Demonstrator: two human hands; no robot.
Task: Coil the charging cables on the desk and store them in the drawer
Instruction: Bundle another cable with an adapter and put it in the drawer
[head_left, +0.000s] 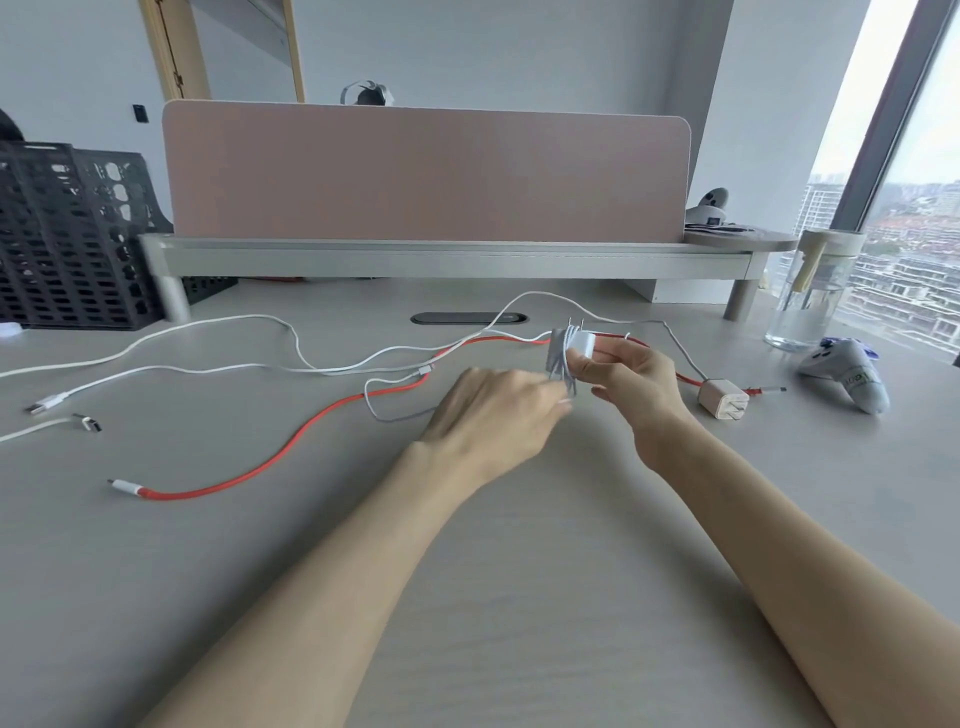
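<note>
1. Charging cable (563, 371), pale grey, is wound in several loops round a white plug (581, 347), held just above the middle of the desk (519, 571).
2. The loops stand upright; the plug's prongs point to 12 o'clock, and a loose tail trails toward 9 o'clock.
3. Right hand (639, 379) pinches the plug.
4. Left hand (493, 410) is blurred at the coil's 8 o'clock; I cannot tell its grip.

**Legible markings.** No text, brand, number or sign can be read with certainty. The game controller (844, 376), at 3 o'clock on the counter (519, 545), bears a small greenish marking on its grip, too blurred to decipher. The small dark plate (139, 113) on the wall at 10 o'clock shows no legible characters.
</note>
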